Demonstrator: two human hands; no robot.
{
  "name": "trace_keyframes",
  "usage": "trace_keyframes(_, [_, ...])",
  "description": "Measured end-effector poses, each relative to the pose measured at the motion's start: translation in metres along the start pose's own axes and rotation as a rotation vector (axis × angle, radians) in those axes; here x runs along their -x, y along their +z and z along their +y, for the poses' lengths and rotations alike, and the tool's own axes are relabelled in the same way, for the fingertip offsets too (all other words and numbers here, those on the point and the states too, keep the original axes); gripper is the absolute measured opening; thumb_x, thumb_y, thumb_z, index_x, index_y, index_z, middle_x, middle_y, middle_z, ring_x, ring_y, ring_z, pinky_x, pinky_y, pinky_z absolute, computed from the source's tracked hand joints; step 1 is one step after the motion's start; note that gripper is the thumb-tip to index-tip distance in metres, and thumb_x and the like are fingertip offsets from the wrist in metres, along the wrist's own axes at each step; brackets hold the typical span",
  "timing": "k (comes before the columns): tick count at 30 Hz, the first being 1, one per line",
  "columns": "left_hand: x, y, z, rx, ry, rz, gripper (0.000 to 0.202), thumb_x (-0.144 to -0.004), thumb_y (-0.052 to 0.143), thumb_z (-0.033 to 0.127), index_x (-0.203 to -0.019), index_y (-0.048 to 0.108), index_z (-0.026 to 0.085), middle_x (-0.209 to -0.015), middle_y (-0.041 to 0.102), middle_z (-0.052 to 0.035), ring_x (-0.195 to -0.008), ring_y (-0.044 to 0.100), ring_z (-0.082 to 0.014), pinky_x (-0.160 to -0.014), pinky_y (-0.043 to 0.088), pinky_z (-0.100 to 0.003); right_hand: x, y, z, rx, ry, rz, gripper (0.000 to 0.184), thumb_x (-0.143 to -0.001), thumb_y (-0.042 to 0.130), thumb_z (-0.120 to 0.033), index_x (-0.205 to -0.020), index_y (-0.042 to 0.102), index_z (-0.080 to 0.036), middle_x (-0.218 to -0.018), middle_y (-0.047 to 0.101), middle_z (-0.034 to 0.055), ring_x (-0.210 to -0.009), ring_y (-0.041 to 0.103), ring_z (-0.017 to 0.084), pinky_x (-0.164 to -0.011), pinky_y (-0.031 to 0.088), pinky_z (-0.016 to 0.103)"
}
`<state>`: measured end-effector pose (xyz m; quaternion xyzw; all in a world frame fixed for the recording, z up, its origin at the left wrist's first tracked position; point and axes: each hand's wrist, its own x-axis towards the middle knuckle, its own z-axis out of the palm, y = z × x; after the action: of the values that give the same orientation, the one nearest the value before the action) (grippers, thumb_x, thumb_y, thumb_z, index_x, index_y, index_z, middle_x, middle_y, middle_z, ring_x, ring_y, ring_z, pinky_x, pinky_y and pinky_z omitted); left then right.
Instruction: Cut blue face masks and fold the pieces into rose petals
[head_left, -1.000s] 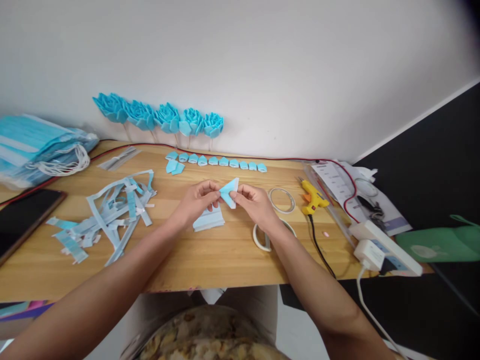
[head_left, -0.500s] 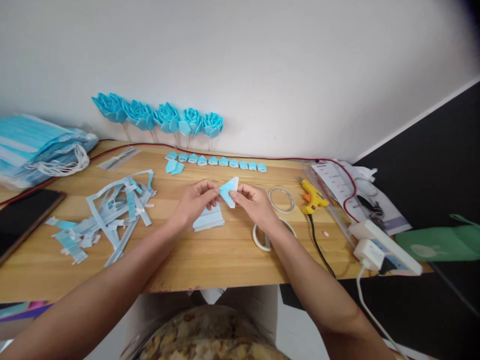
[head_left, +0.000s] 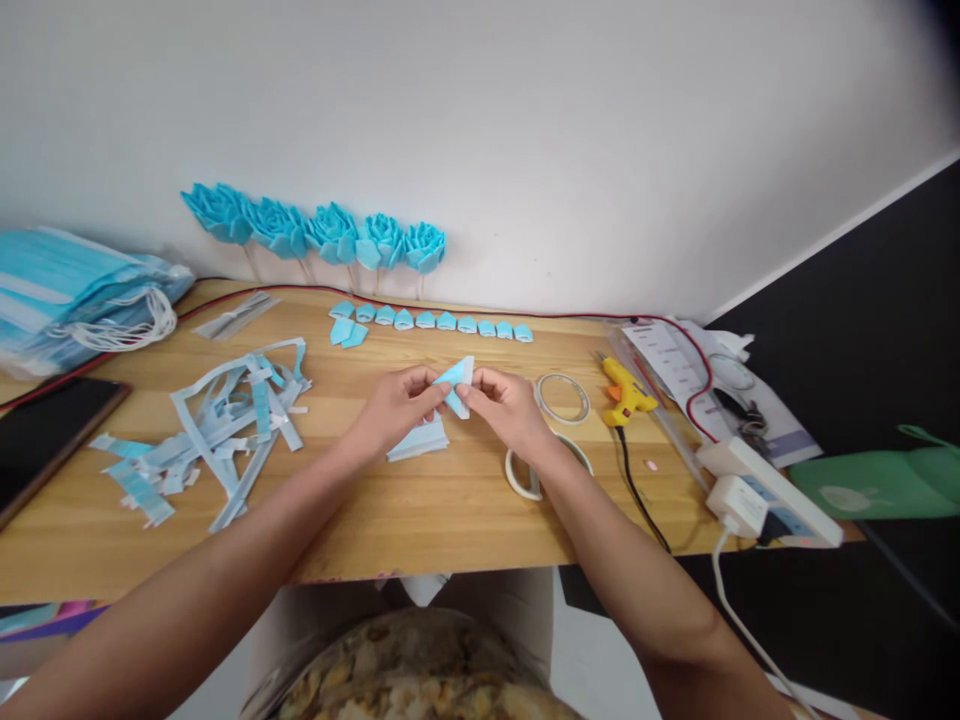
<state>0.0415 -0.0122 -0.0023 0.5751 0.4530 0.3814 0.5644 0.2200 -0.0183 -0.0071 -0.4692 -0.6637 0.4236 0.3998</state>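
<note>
A small blue folded piece [head_left: 458, 384] is pinched between my left hand [head_left: 397, 404] and my right hand [head_left: 508, 406], a little above the wooden table [head_left: 420, 500]. Both hands have their fingertips closed on it. Just below my left hand lies a small stack of pale blue cut pieces [head_left: 418, 440]. A row of several finished blue folded petals [head_left: 431, 322] sits behind my hands, near the wall. Under my right wrist lies a roll of tape [head_left: 525, 472].
Blue flowers [head_left: 315, 228] lean on the wall. A pile of cut strips [head_left: 217, 425], face masks [head_left: 75, 295] and a dark phone [head_left: 45, 430] lie at left. To the right are a tape ring [head_left: 562, 397], a yellow glue gun [head_left: 624, 391], papers [head_left: 697, 385] and a power strip [head_left: 772, 490].
My hands have drawn closer together and the blue piece is folded narrower between the fingertips. Nothing else on the table has moved.
</note>
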Motion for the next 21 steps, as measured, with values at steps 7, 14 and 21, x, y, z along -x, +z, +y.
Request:
trace_keyframes(7, [0.0034, -0.0006, 0.0064, -0.013, 0.003, 0.031, 0.027, -0.073, 0.064, 0.040, -0.062, 0.058, 0.016, -0.054, 0.055, 0.0026, -0.049, 0.045, -0.0081, -0.049, 0.037, -0.021, -0.0007, -0.0021, 0.0006, -0.115, 0.031, 0.004, 0.042, -0.091, 0.047, -0.053, -0.070, 0.059, -0.018, -0.070, 0.058, 0.0005, -0.069, 0.054, 0.014, -0.067, 0.044, 0.026])
trace_keyframes(14, [0.0036, 0.0026, 0.0032, -0.017, 0.000, 0.035, 0.029, -0.074, 0.065, 0.043, -0.065, 0.059, 0.016, -0.056, 0.056, 0.0020, -0.050, 0.047, -0.0088, -0.050, 0.038, -0.021, 0.0006, 0.0003, -0.0043, -0.072, 0.035, 0.009, 0.030, -0.082, 0.063, -0.041, -0.064, 0.054, -0.019, -0.059, 0.049, -0.0046, -0.056, 0.040, 0.009, -0.055, 0.034, 0.023])
trace_keyframes(21, [0.0044, 0.0034, 0.0058, -0.043, 0.004, 0.018, 0.034, -0.077, 0.062, 0.047, -0.064, 0.060, 0.016, -0.057, 0.058, 0.0005, -0.052, 0.049, -0.0098, -0.052, 0.041, -0.022, 0.0008, 0.0014, -0.0022, -0.093, 0.032, 0.023, 0.027, -0.082, 0.063, -0.038, -0.065, 0.055, -0.019, -0.060, 0.050, -0.0045, -0.057, 0.041, 0.009, -0.056, 0.033, 0.023])
